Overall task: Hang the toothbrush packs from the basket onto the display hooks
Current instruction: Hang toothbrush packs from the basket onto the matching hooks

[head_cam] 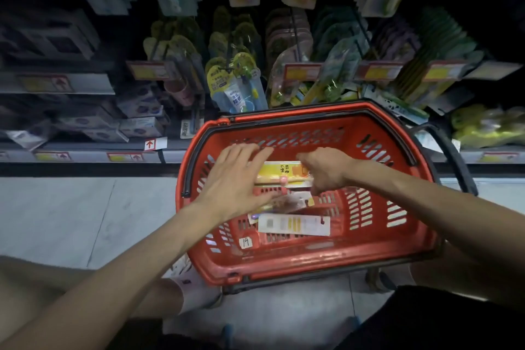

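Both hands reach into a red shopping basket [284, 266] on the floor, below display hooks [295, 34]. The left hand [238, 176] lies flat, fingers straight, on a yellow toothbrush pack [284, 175]. The right hand [326, 170], fingers curled, appears to pinch its other end. A white-backed pack [295, 224] lies beside it.

One basket [284, 266], three visible toothbrush packs [294, 225], two hands [235, 179]
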The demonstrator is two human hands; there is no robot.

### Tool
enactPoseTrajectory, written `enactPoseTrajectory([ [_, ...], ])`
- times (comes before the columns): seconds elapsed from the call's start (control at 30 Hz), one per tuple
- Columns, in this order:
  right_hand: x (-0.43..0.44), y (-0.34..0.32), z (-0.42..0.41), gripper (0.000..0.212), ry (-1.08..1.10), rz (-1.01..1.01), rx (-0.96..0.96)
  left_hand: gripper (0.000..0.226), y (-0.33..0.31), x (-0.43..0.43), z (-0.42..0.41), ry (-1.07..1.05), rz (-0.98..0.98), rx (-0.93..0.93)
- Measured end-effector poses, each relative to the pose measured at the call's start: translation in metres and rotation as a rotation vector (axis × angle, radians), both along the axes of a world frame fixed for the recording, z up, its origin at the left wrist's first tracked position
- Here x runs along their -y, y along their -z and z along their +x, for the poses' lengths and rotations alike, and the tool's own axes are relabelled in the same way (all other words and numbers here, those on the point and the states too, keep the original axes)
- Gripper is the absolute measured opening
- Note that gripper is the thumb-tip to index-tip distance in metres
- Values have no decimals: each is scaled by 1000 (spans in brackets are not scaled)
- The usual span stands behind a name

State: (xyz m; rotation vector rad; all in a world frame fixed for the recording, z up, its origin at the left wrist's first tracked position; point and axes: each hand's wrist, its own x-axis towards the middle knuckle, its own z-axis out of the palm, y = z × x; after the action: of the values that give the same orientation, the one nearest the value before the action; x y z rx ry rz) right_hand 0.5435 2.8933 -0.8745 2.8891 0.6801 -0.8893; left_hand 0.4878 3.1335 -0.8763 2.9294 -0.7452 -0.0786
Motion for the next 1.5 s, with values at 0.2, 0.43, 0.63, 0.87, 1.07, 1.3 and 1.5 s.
enactPoseTrajectory([
  [0.2,-8,-78,-5,63,-278,-22,183,80,-51,46,17,-25,11,-154],
  [0.43,6,-95,-9,84,-243,38,128,40,-71,65,43,-105,-193,-632],
  [0.63,13,-100,2,95,-209,35,-37,41,-51,88,30,-141,-289,-620],
  [0.87,30,-90,5,76,-349,58,252,28,-41,80,31,-298,-485,-866],
  [1.07,51,-94,8,91,-222,283,531,16,-68,58,33,-447,-684,-943],
  [1.3,44,-117,-16,41,616,838,698,25,-75,37,23,-677,-1119,-938],
  [1.5,38,-87,-5,69,1174,1287,-348,31,-70,57,20,-642,-1228,-1026],
])
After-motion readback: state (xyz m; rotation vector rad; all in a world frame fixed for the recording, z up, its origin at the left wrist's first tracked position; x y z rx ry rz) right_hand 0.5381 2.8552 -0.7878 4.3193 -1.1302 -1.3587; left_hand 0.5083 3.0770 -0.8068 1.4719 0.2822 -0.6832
